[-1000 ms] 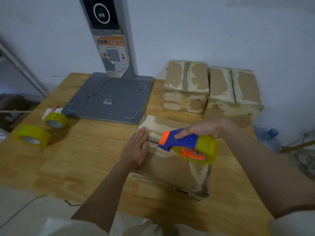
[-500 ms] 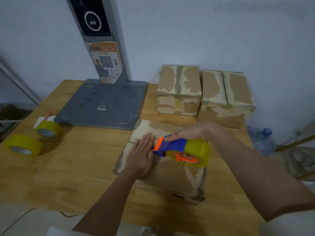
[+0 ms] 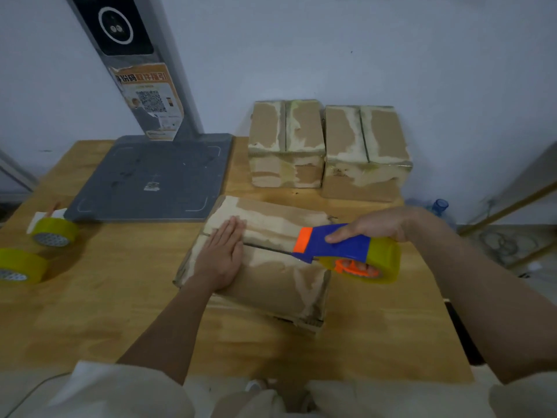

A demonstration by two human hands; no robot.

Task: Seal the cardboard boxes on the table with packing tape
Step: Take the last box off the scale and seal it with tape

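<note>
Head view, centre of the frame: the cardboard box (image 3: 271, 267) I am sealing lies on the wooden table (image 3: 105, 297). My left hand (image 3: 221, 256) presses flat, fingers extended, on its left end across the flap seam. My right hand (image 3: 376, 226) grips the blue and orange tape dispenser (image 3: 343, 251), its orange end over the seam at the box's right side. Two more boxes (image 3: 328, 149) stand side by side at the wall above. Two yellow tape rolls (image 3: 33, 251) sit at the left edge.
</note>
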